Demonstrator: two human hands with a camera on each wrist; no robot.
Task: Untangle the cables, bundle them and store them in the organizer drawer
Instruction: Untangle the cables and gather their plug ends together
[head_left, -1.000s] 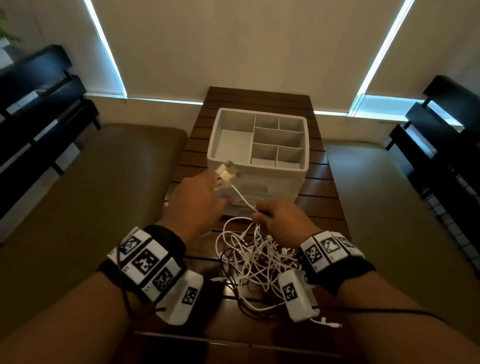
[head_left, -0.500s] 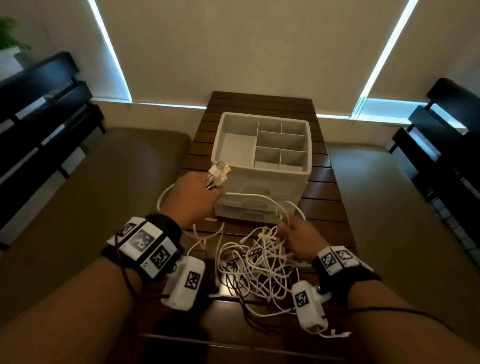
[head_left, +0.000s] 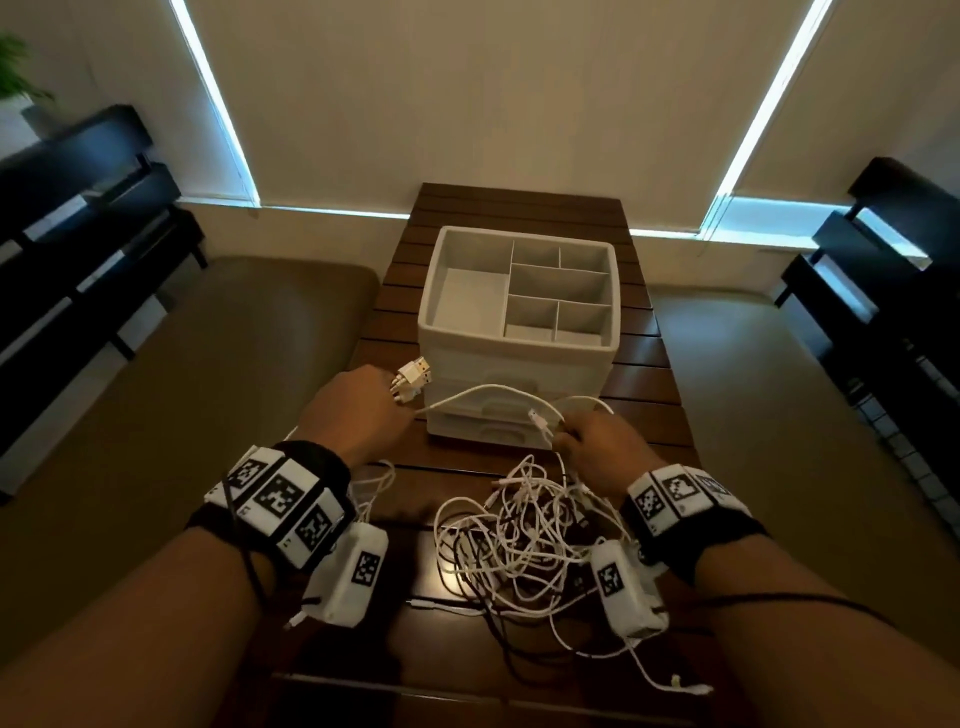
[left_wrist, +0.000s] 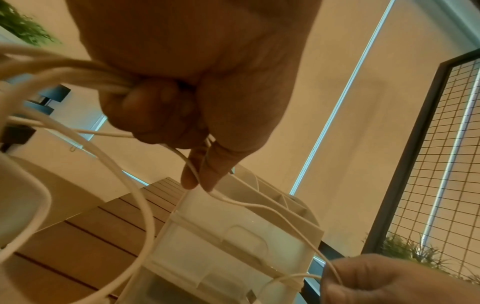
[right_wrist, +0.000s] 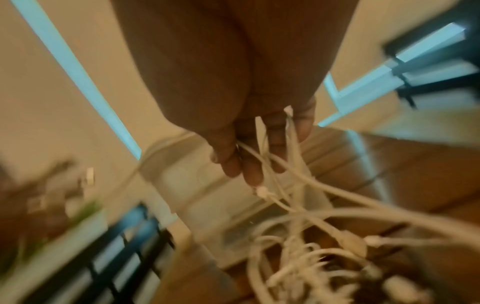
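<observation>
Left hand (head_left: 358, 415) up front, fingers curled tight round a gathered bunch of white cable ends, the plugs (head_left: 414, 378) poking out past the knuckles. The left wrist view confirms it: several strands clamped in the fist, one more pinched between thumb and fingertip. Across goes a single white strand (head_left: 483, 392), arcing in front of the organizer's drawers to the right hand (head_left: 602, 449), which pinches it between thumb and fingers, a small connector sticking up just beside the grip. The right wrist view is blurred, but cords plainly run through those fingers.

Below and between the wrists sits the tangle of cables (head_left: 524, 530), a loose knotted heap of white cords on the slatted wooden table (head_left: 644, 364), a stray end trailing off towards the near edge. Behind it stands the white organizer (head_left: 519, 291), its top tray divided into compartments; both drawers look closed.

These cords look light, limp and smooth, so they should slide through loops easily but snag at the plugs. Best hold is probably just behind a connector, feeding that end back through the knot rather than hauling on the middle, which would likely tighten it.
</observation>
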